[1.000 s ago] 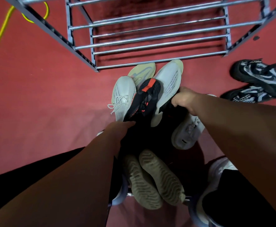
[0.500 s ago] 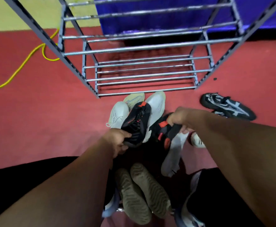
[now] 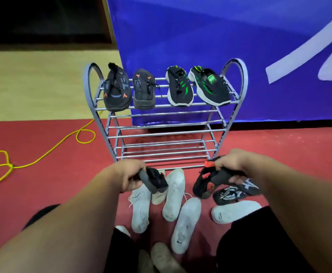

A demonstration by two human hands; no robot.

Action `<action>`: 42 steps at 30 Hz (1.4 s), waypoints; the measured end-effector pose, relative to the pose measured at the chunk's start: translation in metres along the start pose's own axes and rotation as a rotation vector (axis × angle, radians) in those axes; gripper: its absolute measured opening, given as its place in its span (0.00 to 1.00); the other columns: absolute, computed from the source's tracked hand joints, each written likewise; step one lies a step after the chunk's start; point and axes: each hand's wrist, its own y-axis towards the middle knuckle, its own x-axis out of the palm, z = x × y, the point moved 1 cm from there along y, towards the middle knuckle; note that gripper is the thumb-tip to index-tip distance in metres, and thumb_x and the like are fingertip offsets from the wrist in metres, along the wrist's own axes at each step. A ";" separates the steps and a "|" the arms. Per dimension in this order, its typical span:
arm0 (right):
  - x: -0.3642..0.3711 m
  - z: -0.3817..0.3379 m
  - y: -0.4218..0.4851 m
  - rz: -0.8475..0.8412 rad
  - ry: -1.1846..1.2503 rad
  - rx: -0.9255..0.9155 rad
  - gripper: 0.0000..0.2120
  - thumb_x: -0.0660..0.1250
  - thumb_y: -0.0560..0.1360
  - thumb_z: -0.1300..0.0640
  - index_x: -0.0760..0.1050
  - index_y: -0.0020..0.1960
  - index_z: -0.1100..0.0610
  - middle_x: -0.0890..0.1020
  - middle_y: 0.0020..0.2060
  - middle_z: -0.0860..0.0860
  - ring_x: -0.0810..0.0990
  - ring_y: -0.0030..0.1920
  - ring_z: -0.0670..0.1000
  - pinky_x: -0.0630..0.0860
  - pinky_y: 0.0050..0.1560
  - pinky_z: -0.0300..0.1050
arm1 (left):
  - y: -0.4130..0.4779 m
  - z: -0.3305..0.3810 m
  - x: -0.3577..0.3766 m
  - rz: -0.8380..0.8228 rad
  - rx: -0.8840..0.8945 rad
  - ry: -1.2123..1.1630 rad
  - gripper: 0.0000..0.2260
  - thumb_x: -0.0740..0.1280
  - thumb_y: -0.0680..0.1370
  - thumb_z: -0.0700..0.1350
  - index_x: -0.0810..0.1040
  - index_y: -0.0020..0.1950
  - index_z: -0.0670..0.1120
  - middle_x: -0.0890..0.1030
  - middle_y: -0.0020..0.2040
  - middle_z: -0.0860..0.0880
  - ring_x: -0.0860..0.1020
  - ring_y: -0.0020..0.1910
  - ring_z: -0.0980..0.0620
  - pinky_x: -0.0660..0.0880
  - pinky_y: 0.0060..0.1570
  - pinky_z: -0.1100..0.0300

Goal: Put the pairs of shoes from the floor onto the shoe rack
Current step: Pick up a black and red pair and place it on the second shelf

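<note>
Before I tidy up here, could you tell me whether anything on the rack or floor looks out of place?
The leftmost black-and-orange shoe on the top shelf of the shoe rack leans askew, its toe overhanging the front rail. The white shoes on the floor lie jumbled, pointing different ways.

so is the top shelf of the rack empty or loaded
Loaded: an orange-trimmed pair and a green-trimmed pair sit across the top shelf.
</note>
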 end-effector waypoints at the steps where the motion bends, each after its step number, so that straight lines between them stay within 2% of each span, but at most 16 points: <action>1: -0.008 -0.002 -0.008 0.015 0.030 -0.009 0.15 0.71 0.67 0.56 0.78 0.48 0.66 0.81 0.29 0.63 0.77 0.25 0.57 0.77 0.29 0.45 | -0.010 0.008 -0.006 0.009 0.030 -0.025 0.04 0.65 0.73 0.36 0.73 0.41 0.43 0.74 0.34 0.47 0.74 0.33 0.52 0.80 0.41 0.61; 6: -0.032 -0.018 -0.037 0.098 0.260 -0.070 0.13 0.71 0.71 0.52 0.78 0.49 0.61 0.83 0.28 0.58 0.80 0.25 0.55 0.81 0.32 0.46 | -0.045 0.029 -0.027 0.058 0.146 -0.136 0.03 0.66 0.72 0.38 0.78 0.44 0.44 0.78 0.32 0.47 0.76 0.32 0.52 0.78 0.27 0.64; 8: -0.032 -0.024 -0.041 0.122 0.421 -0.095 0.11 0.71 0.71 0.53 0.77 0.49 0.58 0.83 0.27 0.55 0.81 0.24 0.54 0.82 0.32 0.48 | -0.047 0.030 -0.029 0.095 0.179 -0.250 0.01 0.67 0.73 0.39 0.78 0.43 0.44 0.78 0.31 0.47 0.76 0.30 0.52 0.77 0.25 0.64; 12: -0.002 -0.018 -0.034 0.091 0.758 -0.086 0.12 0.70 0.72 0.54 0.78 0.54 0.58 0.86 0.41 0.59 0.85 0.28 0.56 0.82 0.32 0.48 | -0.041 0.036 -0.027 0.089 0.206 -0.480 0.02 0.70 0.75 0.42 0.78 0.44 0.45 0.77 0.38 0.47 0.76 0.33 0.53 0.79 0.25 0.63; 14: 0.013 -0.019 -0.028 0.082 0.883 -0.081 0.13 0.70 0.72 0.55 0.78 0.54 0.59 0.86 0.43 0.61 0.86 0.31 0.58 0.83 0.32 0.48 | -0.036 0.041 -0.026 0.080 0.201 -0.556 0.02 0.69 0.76 0.41 0.78 0.44 0.44 0.76 0.38 0.47 0.76 0.33 0.53 0.79 0.26 0.63; 16: 0.017 -0.027 -0.021 0.101 0.971 -0.101 0.12 0.71 0.72 0.54 0.78 0.53 0.58 0.85 0.43 0.60 0.85 0.30 0.58 0.82 0.32 0.48 | -0.029 0.047 -0.026 0.067 0.198 -0.613 0.02 0.69 0.76 0.39 0.77 0.44 0.43 0.75 0.37 0.47 0.76 0.32 0.53 0.78 0.26 0.64; 21: 0.017 -0.049 -0.003 0.057 1.125 -0.129 0.09 0.70 0.73 0.55 0.76 0.52 0.55 0.84 0.43 0.59 0.85 0.33 0.58 0.83 0.37 0.50 | -0.015 0.062 -0.027 0.016 0.190 -0.797 0.02 0.67 0.78 0.36 0.78 0.48 0.41 0.79 0.40 0.45 0.79 0.24 0.54 0.79 0.28 0.62; 25: 0.029 -0.069 0.011 -0.015 1.204 -0.132 0.09 0.69 0.75 0.55 0.78 0.55 0.55 0.84 0.45 0.58 0.86 0.37 0.58 0.83 0.40 0.50 | 0.000 0.068 -0.026 0.011 0.148 -0.818 0.02 0.66 0.79 0.36 0.77 0.48 0.41 0.80 0.43 0.45 0.80 0.38 0.52 0.79 0.40 0.59; 30: 0.048 -0.096 0.030 -0.061 1.306 -0.133 0.12 0.68 0.78 0.56 0.76 0.60 0.57 0.84 0.52 0.60 0.86 0.47 0.60 0.82 0.42 0.52 | 0.016 0.075 -0.024 -0.015 0.130 -0.871 0.07 0.64 0.80 0.35 0.77 0.57 0.40 0.82 0.45 0.44 0.81 0.41 0.50 0.79 0.41 0.59; 35: 0.065 -0.114 0.048 -0.083 1.413 -0.126 0.09 0.69 0.78 0.58 0.76 0.58 0.57 0.85 0.49 0.60 0.86 0.48 0.60 0.83 0.46 0.53 | 0.028 0.079 -0.024 -0.024 0.127 -0.863 0.04 0.64 0.80 0.34 0.78 0.51 0.40 0.84 0.37 0.45 0.83 0.35 0.51 0.82 0.30 0.61; 37: 0.070 -0.113 0.057 -0.076 1.440 -0.120 0.09 0.69 0.78 0.59 0.77 0.58 0.58 0.85 0.49 0.60 0.86 0.48 0.60 0.83 0.49 0.53 | 0.035 0.080 -0.021 -0.034 0.129 -0.867 0.04 0.64 0.80 0.34 0.78 0.52 0.40 0.84 0.41 0.45 0.83 0.38 0.50 0.83 0.36 0.59; 39: 0.070 -0.109 0.067 -0.053 1.457 -0.114 0.10 0.69 0.79 0.60 0.77 0.60 0.59 0.85 0.50 0.61 0.86 0.49 0.60 0.83 0.51 0.53 | 0.042 0.082 -0.014 -0.058 0.126 -0.868 0.04 0.64 0.81 0.33 0.78 0.52 0.40 0.85 0.39 0.45 0.84 0.36 0.50 0.82 0.42 0.58; 42: 0.059 -0.097 0.080 0.014 1.472 -0.093 0.13 0.70 0.78 0.61 0.76 0.62 0.59 0.85 0.51 0.62 0.86 0.51 0.60 0.82 0.51 0.53 | 0.052 0.085 0.004 -0.081 0.104 -0.844 0.04 0.65 0.81 0.34 0.78 0.48 0.41 0.85 0.32 0.46 0.85 0.31 0.51 0.80 0.40 0.58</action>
